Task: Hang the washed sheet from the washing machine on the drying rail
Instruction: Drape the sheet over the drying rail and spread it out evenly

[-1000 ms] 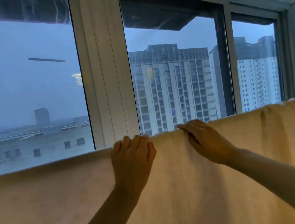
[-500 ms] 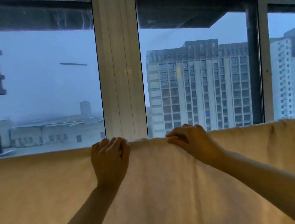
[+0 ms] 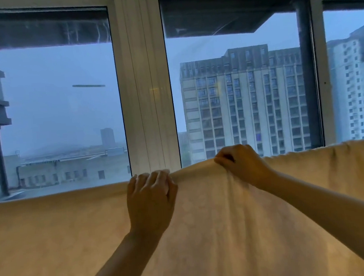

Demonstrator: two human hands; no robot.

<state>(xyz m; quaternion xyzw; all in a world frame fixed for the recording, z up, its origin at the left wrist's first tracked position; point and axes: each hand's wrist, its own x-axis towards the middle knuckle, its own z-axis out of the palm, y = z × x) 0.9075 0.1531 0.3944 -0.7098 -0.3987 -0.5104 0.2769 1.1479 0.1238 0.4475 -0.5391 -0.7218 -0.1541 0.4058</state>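
Curled over the top fold of the sheet [image 3: 53, 237]: fingers [image 3: 149, 178] of the left hand [image 3: 150, 204], tips hooked across the edge and gripping the cloth, back of the hand toward the camera. Just to the right and a little higher: fingers [image 3: 223, 159] of the right hand [image 3: 245, 165], bent tight and pinching a bunch of the same fold. Cloth standing in a low peak at that pinch, with creases running down from it. Hands close together but apart, a short ridge of cloth stretched between them. Both forearms bare, reaching up from the lower part of the view, the right one cut off at the right edge.

Spread across the whole width of the view: pale cream cloth hanging down on the near side. Top edge roughly level to the left, a little higher to the right, with a few wrinkles near the right end. Cut off at left, right and bottom. Drying rail wholly hidden under the fold, far side of the cloth hidden too.

Beyond the top edge: window frame [image 3: 143, 86], white, with upright posts between the panes. Through the glass: a tall grey apartment block [image 3: 244, 101], a white tower [image 3: 357, 91] at far right, low flat-roofed buildings [image 3: 69, 167] at left, hazy blue sky. Faint dark streak [image 3: 88, 86] in the left pane, too unclear to identify.
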